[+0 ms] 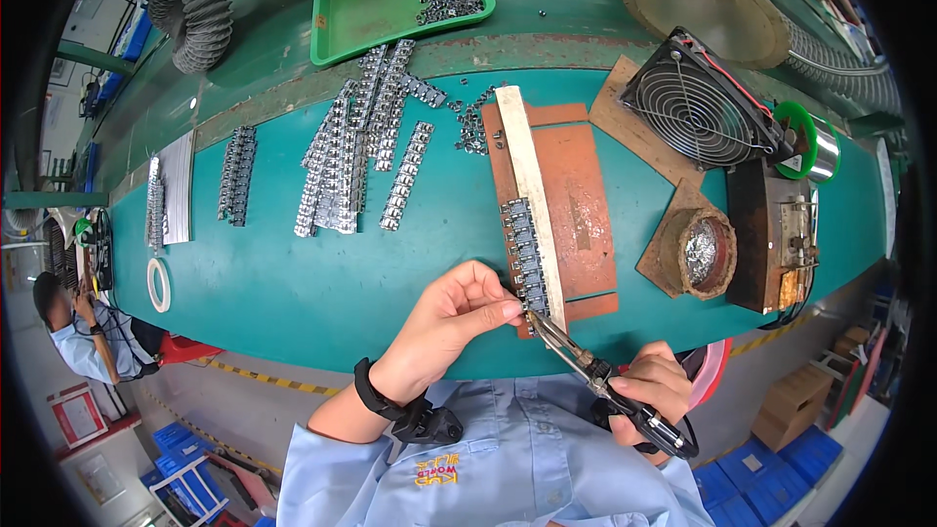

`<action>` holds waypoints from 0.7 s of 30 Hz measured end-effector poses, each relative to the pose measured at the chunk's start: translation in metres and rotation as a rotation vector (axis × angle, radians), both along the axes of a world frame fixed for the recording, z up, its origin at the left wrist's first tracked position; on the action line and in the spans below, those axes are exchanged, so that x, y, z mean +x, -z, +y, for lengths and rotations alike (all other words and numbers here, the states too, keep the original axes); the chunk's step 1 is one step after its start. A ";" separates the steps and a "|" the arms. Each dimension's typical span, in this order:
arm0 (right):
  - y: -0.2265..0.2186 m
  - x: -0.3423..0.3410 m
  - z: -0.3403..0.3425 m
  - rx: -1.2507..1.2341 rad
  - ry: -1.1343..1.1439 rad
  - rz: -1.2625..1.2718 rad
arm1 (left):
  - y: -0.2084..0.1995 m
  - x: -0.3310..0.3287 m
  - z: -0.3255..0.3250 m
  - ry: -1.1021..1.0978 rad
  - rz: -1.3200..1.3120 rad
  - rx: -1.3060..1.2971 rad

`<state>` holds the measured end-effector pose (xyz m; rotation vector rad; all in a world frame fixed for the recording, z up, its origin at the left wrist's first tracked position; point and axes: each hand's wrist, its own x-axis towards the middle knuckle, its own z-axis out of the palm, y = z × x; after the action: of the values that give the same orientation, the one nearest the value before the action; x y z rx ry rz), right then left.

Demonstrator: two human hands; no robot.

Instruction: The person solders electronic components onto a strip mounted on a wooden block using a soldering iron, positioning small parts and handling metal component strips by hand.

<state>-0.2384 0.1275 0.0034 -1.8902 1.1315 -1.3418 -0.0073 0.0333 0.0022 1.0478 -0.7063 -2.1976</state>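
Observation:
My left hand (457,315) pinches the near end of a strip of small metal parts (524,252) that lies on a brown board (576,200), against a pale wooden bar (532,185). My right hand (652,385) grips black-handled pliers (595,371); their jaws reach up to the strip's near end beside my left fingertips.
Several more metal strips (361,151) lie across the green bench, with a green tray of loose parts (390,2) behind. A fan (695,102), solder spool (805,141), solder pot (705,252) and a metal fixture (776,234) stand at right. Tape roll (157,284) lies left; another person (73,327) sits far left.

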 end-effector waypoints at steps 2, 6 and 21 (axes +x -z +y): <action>0.000 -0.001 0.000 0.003 -0.018 0.012 | 0.000 0.000 0.000 0.002 -0.002 0.000; 0.000 0.000 0.002 0.008 -0.010 0.011 | -0.001 -0.001 0.001 0.002 0.003 -0.003; 0.043 -0.002 0.063 0.088 0.874 -0.070 | 0.001 0.001 0.005 -0.018 0.017 -0.021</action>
<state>-0.2403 0.1910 -0.0399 -1.2824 2.0618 -1.7163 -0.0060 0.0380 0.0015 1.0201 -0.7083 -2.1762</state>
